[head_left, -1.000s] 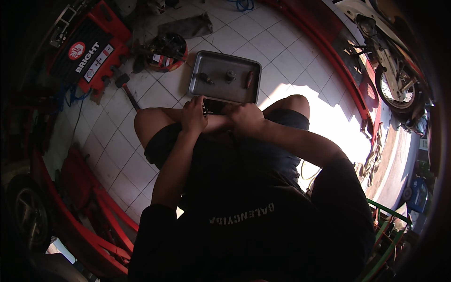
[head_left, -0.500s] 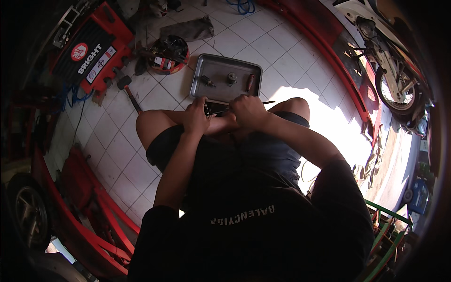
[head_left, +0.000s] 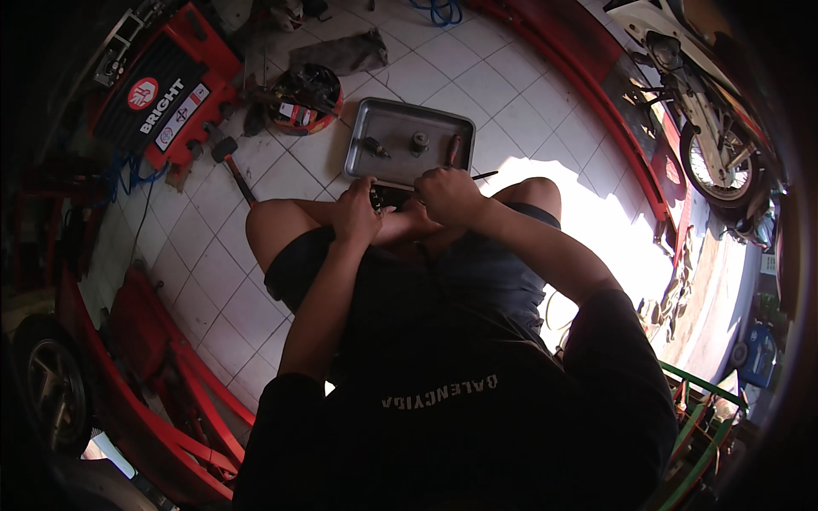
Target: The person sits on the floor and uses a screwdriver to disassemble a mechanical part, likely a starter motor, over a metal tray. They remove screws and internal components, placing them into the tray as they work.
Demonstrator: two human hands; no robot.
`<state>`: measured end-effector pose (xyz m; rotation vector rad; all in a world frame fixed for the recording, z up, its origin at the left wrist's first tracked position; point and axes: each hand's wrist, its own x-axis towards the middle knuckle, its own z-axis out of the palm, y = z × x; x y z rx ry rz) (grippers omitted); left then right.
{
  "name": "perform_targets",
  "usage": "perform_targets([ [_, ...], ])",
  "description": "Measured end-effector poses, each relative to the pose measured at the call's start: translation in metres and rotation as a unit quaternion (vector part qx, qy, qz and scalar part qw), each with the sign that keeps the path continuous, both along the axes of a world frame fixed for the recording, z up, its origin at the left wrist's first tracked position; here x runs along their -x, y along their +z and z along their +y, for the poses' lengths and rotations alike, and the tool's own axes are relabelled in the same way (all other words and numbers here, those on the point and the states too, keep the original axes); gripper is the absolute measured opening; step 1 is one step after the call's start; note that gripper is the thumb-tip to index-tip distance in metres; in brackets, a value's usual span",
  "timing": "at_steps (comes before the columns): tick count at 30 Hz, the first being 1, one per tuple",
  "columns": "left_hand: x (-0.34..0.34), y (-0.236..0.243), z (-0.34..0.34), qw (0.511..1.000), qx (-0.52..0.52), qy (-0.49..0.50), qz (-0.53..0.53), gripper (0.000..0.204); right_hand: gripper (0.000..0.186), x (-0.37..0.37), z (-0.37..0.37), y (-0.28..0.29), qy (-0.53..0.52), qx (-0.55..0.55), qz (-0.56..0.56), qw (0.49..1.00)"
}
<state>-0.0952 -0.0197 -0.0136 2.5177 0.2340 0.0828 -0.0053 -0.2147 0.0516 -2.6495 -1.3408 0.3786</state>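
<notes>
Over my crossed legs, my left hand [head_left: 357, 211] is closed around a dark part with small shiny spots [head_left: 376, 198]; most of it is covered by my fingers. My right hand [head_left: 449, 198] grips a thin dark rod-like tool [head_left: 486, 175] whose narrow end sticks out to the right. Its other end is hidden by the fist. Just beyond both hands lies a grey metal tray [head_left: 400, 117]. Inside it are a dark cylindrical part [head_left: 376, 148], a round metal part [head_left: 419, 143] and a red-handled tool [head_left: 454, 150].
A mallet [head_left: 227, 153] lies on the tiled floor near my left knee. Beyond it are a red-and-black machine [head_left: 170, 94] and a round orange-rimmed container [head_left: 307, 100] with dark items. Red ramp rails [head_left: 588, 111] run along the right, beside a motorcycle [head_left: 716, 145].
The thin tool's protruding end has swung upward a little, and my right hand has turned slightly with it. My left hand keeps nearly the same place, its fingers shifting slightly.
</notes>
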Motion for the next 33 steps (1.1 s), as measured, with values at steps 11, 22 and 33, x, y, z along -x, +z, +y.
perform_targets([
  [11, 0.001, -0.007, 0.002, 1.0, 0.014, -0.004, -0.025, 0.074, 0.018, 0.005, 0.01, 0.01, 0.006, 0.01, -0.016, 1.0],
  [22, 0.001, -0.001, 0.0, 1.0, 0.017, 0.002, 0.005, 0.075, 0.017, 0.011, 0.016, 0.019, -0.009, -0.02, -0.014, 1.0],
  [33, 0.002, -0.007, -0.001, 0.999, 0.031, 0.006, -0.037, 0.066, 0.023, 0.006, 0.01, -0.007, 0.063, -0.012, -0.046, 0.997],
])
